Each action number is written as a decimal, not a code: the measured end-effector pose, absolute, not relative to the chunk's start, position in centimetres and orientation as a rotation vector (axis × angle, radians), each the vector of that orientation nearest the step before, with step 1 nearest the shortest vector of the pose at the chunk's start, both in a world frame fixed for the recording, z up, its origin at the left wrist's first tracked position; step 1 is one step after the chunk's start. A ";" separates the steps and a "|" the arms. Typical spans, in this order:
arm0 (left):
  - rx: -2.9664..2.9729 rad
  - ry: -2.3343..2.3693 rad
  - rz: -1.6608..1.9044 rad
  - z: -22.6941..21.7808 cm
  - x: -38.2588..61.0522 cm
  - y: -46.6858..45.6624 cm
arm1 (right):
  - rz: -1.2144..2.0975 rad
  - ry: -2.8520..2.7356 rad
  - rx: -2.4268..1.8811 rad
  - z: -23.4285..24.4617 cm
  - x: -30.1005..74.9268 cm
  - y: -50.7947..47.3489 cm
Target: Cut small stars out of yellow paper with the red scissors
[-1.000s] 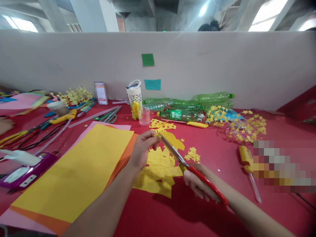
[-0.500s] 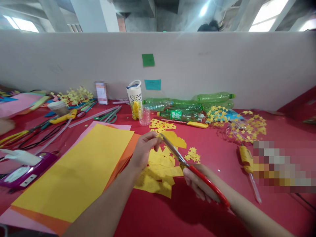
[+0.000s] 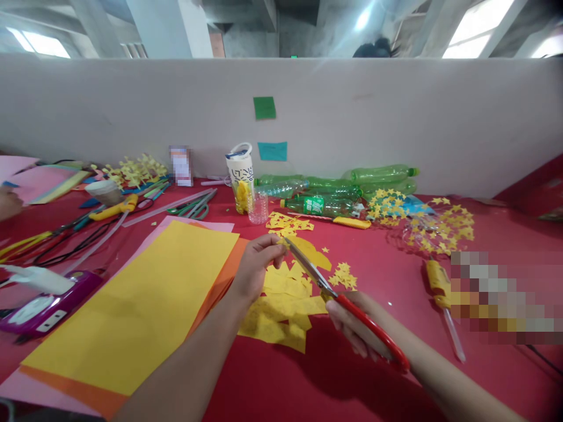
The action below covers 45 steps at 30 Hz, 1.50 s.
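With fingertips pinched, my left hand (image 3: 257, 264) holds a small yellow paper piece (image 3: 280, 241), mostly hidden by the fingers. My right hand (image 3: 352, 331) grips red-handled scissors (image 3: 373, 329), whose blade tips meet the paper beside my left fingertips. Behind the blades lies a rounded yellow paper scrap (image 3: 314, 253). A single small yellow star (image 3: 325, 250) rests by it on the red table, and a little pile of cut stars (image 3: 343, 275) lies nearer the scissors. Beneath my hands are several overlapping yellow paper offcuts (image 3: 285, 284).
Yellow sheets (image 3: 145, 293) over orange and pink ones lie left. Behind stand a patterned tumbler (image 3: 240, 170) and green plastic bottles (image 3: 325, 205). A yellow glue gun (image 3: 438, 284) lies right, a purple power strip (image 3: 57, 305) left. Another person's hand (image 3: 9, 204) shows at far left.
A single star now lies on the table behind the blades, beside the rounded scrap. My hands have barely moved. At far left, the other person's hand has moved up, with pink paper near it.
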<state>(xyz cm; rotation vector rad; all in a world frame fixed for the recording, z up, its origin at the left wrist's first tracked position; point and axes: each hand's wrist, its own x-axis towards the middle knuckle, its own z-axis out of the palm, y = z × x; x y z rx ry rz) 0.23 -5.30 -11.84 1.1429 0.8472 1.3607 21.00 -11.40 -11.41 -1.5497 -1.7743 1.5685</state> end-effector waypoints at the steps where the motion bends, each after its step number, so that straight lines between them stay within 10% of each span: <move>1: 1.135 0.845 1.364 -11.9 0.2 -5.3 | 1.568 -1.772 -1.556 -11.4 21.0 -11.4; 45: 1.148 0.820 1.339 -12.0 -0.6 -4.7 | 1.572 -1.869 -1.457 -11.8 21.6 -11.2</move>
